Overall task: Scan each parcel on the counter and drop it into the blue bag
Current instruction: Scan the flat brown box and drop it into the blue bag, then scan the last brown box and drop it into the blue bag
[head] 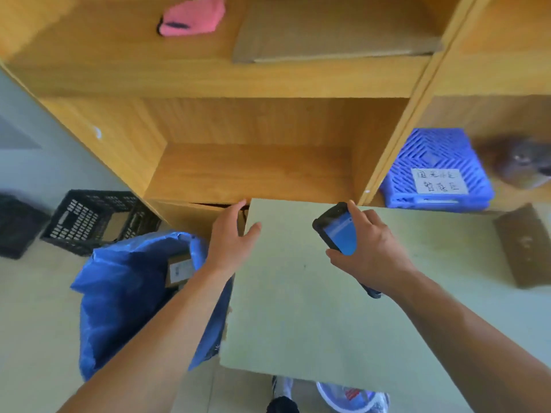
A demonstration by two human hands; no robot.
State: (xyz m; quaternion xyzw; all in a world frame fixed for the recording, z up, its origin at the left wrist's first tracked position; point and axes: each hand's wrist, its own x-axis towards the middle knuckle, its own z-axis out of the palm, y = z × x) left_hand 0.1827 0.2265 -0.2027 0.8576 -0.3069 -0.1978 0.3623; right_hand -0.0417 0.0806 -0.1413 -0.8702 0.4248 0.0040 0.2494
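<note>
A pale green desk stands before wooden shelving. Beside its left edge gapes a crumpled blue plastic bag, a labelled cardboard parcel inside. The left hand, fingers loosely straight, touches the desk's far corner. The right hand grips a black blue-screened scanner. A flat brown parcel lies on the desk, far right.

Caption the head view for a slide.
Right hand holds scanner over the counter; open left hand at its edge, a parcel in the blue bag.
</note>
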